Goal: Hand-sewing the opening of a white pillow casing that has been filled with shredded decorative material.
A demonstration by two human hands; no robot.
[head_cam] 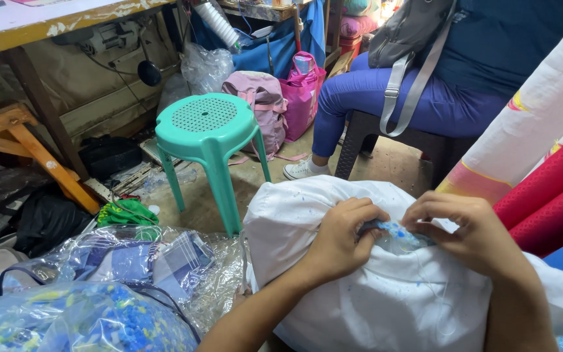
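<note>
Both hands on a stuffed white fabric cushion (386, 293) flecked with blue. Left hand (341, 240) and right hand (469, 231) each pinch its open seam, where blue speckled filling (395, 233) shows between them. Green plastic stool (208, 133) stands beyond, clear plastic bags of blue cloth (109, 287) at left.

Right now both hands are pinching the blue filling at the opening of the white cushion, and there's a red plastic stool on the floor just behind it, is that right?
Not quite: the plastic stool is green, not red, as the head view shows. The rest holds: the left hand and right hand pinch the blue filling at the opening of the white cushion.
</note>
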